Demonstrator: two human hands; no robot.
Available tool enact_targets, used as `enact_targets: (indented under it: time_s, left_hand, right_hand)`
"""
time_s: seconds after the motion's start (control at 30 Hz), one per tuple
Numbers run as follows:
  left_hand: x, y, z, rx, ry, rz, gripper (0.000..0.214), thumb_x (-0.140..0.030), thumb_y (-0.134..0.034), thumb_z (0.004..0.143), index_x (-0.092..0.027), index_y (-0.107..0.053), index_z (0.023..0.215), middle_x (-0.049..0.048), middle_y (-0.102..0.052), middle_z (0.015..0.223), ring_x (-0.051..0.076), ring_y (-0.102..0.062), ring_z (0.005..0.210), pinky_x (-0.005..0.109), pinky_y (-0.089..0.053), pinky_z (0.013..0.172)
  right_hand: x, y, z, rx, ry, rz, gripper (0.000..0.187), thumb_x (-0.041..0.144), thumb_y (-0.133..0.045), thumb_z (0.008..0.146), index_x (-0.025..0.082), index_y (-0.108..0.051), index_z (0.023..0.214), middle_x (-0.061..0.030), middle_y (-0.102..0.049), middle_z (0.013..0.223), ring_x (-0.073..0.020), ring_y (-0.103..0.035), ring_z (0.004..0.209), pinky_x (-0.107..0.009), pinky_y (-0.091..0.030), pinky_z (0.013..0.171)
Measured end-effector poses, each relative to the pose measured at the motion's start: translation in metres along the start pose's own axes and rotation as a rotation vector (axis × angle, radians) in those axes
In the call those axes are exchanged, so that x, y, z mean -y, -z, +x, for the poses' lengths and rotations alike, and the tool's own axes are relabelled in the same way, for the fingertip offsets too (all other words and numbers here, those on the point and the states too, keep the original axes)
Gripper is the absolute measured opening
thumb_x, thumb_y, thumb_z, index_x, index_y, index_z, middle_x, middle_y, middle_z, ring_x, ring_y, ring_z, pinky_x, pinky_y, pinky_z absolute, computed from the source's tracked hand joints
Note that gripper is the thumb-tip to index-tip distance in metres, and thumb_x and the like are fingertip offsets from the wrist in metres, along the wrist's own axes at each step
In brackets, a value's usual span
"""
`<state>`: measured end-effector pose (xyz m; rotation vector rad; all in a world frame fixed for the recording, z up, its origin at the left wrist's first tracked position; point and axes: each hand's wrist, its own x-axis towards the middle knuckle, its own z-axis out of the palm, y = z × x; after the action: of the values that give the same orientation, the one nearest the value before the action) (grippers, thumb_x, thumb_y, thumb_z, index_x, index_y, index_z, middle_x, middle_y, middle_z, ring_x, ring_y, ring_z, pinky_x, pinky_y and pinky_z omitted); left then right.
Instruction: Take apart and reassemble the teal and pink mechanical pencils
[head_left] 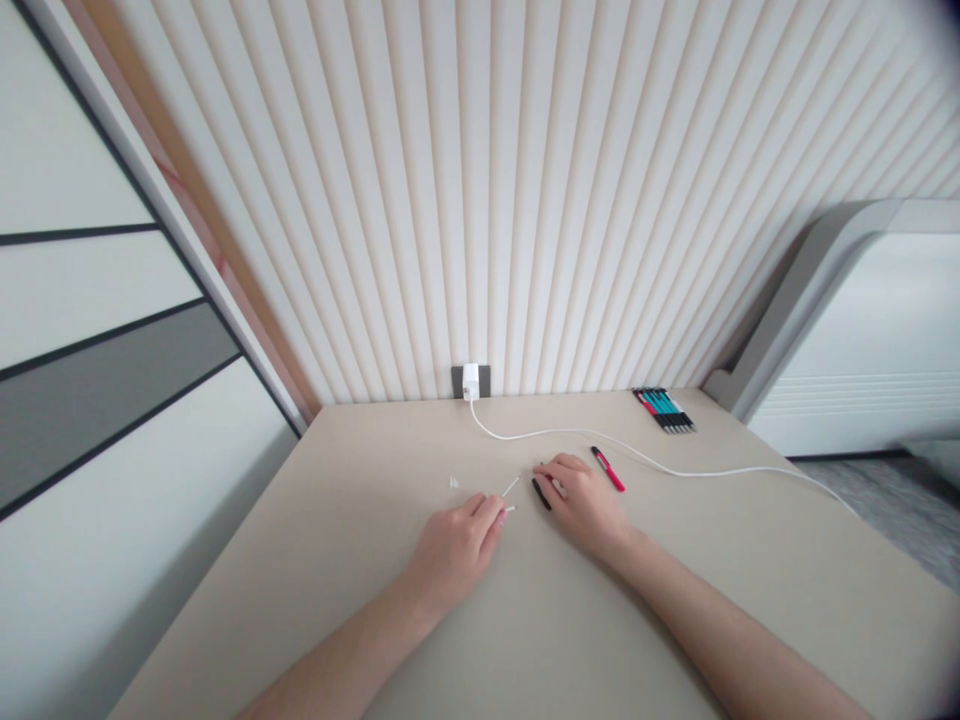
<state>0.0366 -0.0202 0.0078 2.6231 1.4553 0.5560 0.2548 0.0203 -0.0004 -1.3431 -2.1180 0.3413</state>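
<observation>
My left hand (pixel 463 540) is closed with its fingertips pinched on two thin white sticks that look like pen refills (pixel 511 486). Their tips point right, toward my other hand. My right hand (pixel 585 500) rests on the table with fingers curled and drawn together. Something small and dark shows at its fingertips, too small to name. A black pen cap or barrel (pixel 541 494) lies beside its thumb. A red pen with a black end (pixel 608 469) lies just beyond the right hand. Tiny white pieces (pixel 453 482) lie beyond the left hand.
On the beige table (pixel 360 500), a row of several pens (pixel 665 410) lies at the back right. A white charger (pixel 470 382) sits in the wall socket, and its cable (pixel 570 431) runs right across the table. Behind stands a ribbed wall (pixel 480 200); a white cabinet (pixel 112 450) is at left.
</observation>
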Motion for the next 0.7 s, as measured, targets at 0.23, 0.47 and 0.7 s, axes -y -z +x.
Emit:
enact_targets:
  time_s: [0.23, 0.47, 0.7]
  left_hand:
    - [0.001, -0.002, -0.001, -0.015, 0.014, 0.014, 0.020, -0.027, -0.038, 0.100, -0.023, -0.056, 0.092, 0.0014, -0.068, 0.083, 0.017, -0.067, 0.071, 0.026, -0.045, 0.060]
    - [0.011, 0.000, 0.003, -0.012, 0.077, 0.032, 0.016, -0.030, -0.043, 0.099, -0.023, -0.058, 0.098, 0.0018, -0.069, 0.091, 0.019, -0.067, 0.079, 0.027, -0.046, 0.065]
    - [0.045, 0.008, 0.009, -0.016, 0.429, 0.208, 0.020, -0.027, -0.043, 0.097, -0.021, -0.059, 0.106, 0.0068, -0.066, 0.103, 0.020, -0.066, 0.087, 0.028, -0.046, 0.068]
  right_hand:
    - [0.020, -0.001, -0.007, 0.106, 0.277, 0.265, 0.026, 0.035, -0.048, 0.097, 0.023, -0.071, 0.105, -0.0081, -0.070, 0.096, -0.0208, -0.061, 0.091, -0.036, -0.046, 0.085]
    - [0.013, -0.004, -0.004, 0.028, 0.237, 0.200, 0.025, 0.033, -0.049, 0.097, 0.021, -0.070, 0.091, -0.0074, -0.070, 0.086, -0.0205, -0.060, 0.084, -0.036, -0.044, 0.081]
    - [0.005, 0.007, 0.000, -0.112, 0.028, -0.069, 0.028, 0.029, -0.047, 0.097, 0.019, -0.068, 0.081, -0.0071, -0.069, 0.084, -0.0202, -0.060, 0.081, -0.033, -0.041, 0.078]
